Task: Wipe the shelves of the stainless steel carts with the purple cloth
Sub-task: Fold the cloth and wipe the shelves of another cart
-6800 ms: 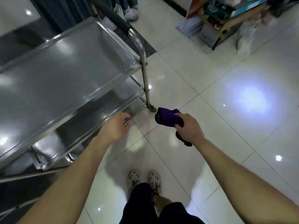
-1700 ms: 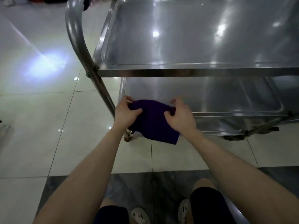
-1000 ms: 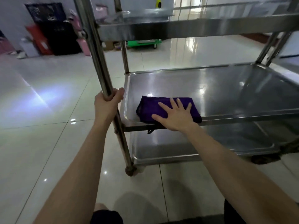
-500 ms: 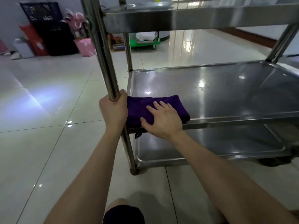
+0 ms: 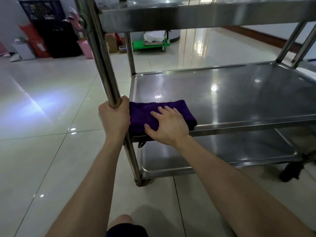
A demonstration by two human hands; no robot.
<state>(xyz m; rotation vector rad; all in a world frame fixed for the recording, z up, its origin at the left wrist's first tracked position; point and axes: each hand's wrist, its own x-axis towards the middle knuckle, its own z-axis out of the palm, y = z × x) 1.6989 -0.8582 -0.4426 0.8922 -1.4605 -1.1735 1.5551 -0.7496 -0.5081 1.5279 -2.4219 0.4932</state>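
Observation:
A stainless steel cart with three shelves stands in front of me. Its middle shelf [image 5: 239,93] is at hand height, and the folded purple cloth [image 5: 147,112] lies at that shelf's near left corner. My right hand [image 5: 169,126] lies flat on the cloth with fingers spread, pressing it onto the steel. My left hand [image 5: 114,119] is wrapped around the cart's near left upright post [image 5: 102,62]. The top shelf [image 5: 196,16] runs overhead, and the bottom shelf [image 5: 222,153] shows below.
Glossy white floor tiles [image 5: 42,151] surround the cart. A green trolley [image 5: 150,43], black crates [image 5: 49,29] and pink and red items stand against the far wall. A dark caster [image 5: 290,173] sits under the cart at right. My knee shows at the bottom edge.
My right hand slid the cloth leftward along the middle shelf to its near left corner. My left hand kept its grip on the post, and my view dropped lower.

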